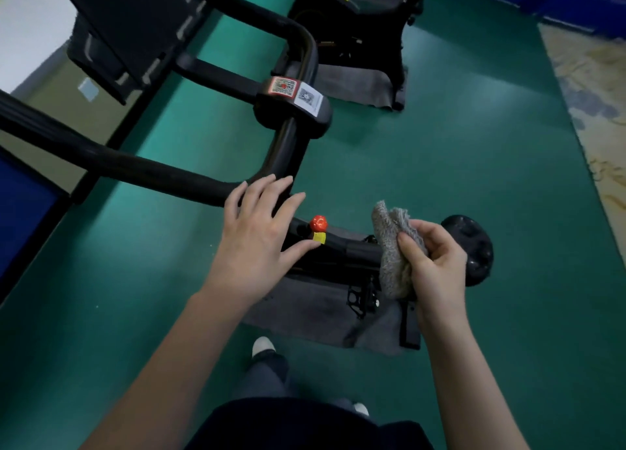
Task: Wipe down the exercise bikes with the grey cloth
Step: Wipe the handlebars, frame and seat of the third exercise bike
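Right now the right hand (pixel 437 263) is clutching the bunched grey cloth (pixel 394 246) while the left hand (pixel 257 233) is hovering spread-fingered at the handlebar (pixel 135 167), so loose folds risk snagging the red knob (pixel 318 223).

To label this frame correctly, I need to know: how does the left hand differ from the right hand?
The left hand has straight, spread fingers; the right hand has curled fingers. The left hand holds nothing; the right hand grips the bunched grey cloth. The left hand is at the black handlebar; the right hand is apart from it. Both are bare.
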`<act>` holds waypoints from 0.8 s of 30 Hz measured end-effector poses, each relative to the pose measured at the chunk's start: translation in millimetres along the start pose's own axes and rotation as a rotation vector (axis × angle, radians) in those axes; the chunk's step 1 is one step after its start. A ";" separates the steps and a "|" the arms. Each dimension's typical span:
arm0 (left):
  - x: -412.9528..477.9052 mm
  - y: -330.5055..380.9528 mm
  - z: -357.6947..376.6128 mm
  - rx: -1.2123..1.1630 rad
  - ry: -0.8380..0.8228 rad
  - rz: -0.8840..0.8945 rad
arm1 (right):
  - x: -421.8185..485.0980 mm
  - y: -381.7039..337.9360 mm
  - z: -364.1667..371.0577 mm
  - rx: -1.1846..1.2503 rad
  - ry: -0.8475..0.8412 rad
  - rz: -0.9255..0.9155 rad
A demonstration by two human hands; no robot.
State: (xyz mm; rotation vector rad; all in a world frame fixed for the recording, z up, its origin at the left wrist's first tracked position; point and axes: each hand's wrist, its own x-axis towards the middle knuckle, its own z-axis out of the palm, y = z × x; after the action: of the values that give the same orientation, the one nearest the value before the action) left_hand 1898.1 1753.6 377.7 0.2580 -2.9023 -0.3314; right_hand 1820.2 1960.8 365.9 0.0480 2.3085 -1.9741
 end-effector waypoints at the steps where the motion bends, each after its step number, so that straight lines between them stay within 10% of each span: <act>1: -0.9 11.7 3.6 0.000 -0.012 0.016 | -2.0 3.2 -10.7 0.005 0.007 0.004; 24: -67.2 280.2 145.6 0.167 -0.292 0.073 | -48.5 109.6 -327.1 0.095 0.245 0.178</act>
State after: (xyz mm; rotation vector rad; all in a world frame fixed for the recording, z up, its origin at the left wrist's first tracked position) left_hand 1888.3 2065.2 293.6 0.1379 -3.2227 -0.1229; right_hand 1859.4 2302.8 312.8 0.5110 2.2507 -2.0856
